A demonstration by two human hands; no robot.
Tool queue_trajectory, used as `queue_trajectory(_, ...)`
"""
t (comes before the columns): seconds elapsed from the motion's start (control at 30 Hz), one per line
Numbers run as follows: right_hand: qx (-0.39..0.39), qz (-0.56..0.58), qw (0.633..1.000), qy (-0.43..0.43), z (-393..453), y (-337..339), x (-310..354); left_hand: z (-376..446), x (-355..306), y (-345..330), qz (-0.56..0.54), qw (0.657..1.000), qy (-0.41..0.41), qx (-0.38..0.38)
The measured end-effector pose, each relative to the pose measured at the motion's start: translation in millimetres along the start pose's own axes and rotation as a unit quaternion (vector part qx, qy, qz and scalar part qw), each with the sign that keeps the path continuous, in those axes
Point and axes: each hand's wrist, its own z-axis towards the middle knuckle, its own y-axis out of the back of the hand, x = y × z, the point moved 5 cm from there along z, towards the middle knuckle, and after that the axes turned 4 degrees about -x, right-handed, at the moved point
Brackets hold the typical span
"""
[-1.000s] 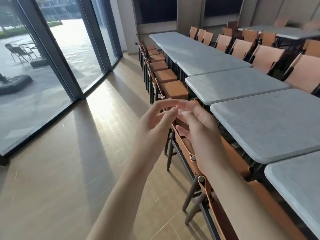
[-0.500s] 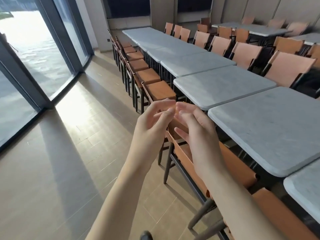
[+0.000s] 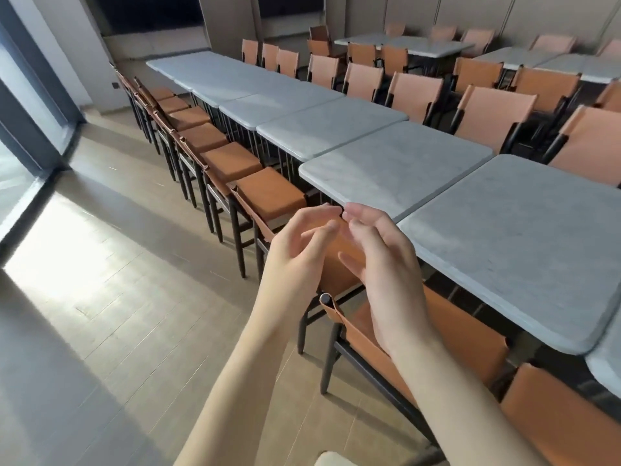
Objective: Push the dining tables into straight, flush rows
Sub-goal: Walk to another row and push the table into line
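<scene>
A long row of grey marble-topped dining tables runs from the near right to the far wall. The nearest full table sits beside the second one, with small offsets between tops along the left edge. My left hand and my right hand hover together in front of me, above a brown chair and just short of the second table's near corner. Both hands have loosely bent fingers facing each other and hold nothing. Neither touches a table.
Brown leather chairs with black legs line the row's left side, tucked under the tops; more chairs stand on the right. Further tables fill the back right. Wooden floor lies open to the left, up to glass windows.
The view has swung right and moved closer to the table row. My hands stay raised together in front of me, now nearer the second table's corner.
</scene>
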Motion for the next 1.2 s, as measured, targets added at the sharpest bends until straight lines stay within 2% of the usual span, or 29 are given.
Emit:
queue_trajectory(0.33, -0.093, 0.021, 0.995, -0.005, 149.9, -45.2, -42.0, 165.0, 50.0, -0.4, 0.014, 0.997, 0.023, 0.079)
queue_trajectory(0.57, -0.160, 0.034, 0.986, -0.001, 275.1, -63.7, -48.5, 296.5, 65.5, -31.7, 0.028, 0.988, 0.033, 0.151)
queue_trajectory(0.73, -0.206, 0.034, 0.978, -0.010, 322.9, -55.7, -60.3, 352.8, 91.8, -58.9, 0.023, 0.980, 0.064, 0.186)
queue_trajectory(1.03, -0.373, 0.047, 0.927, 0.000, 381.0, -14.4, -92.5, 422.7, 138.7, -138.8, 0.026, 0.939, 0.059, 0.337)
queue_trajectory(1.2, -0.461, 0.054, 0.886, -0.007, 427.5, -11.4, -136.0, 469.9, 187.8, -163.5, 0.022, 0.907, 0.075, 0.415)
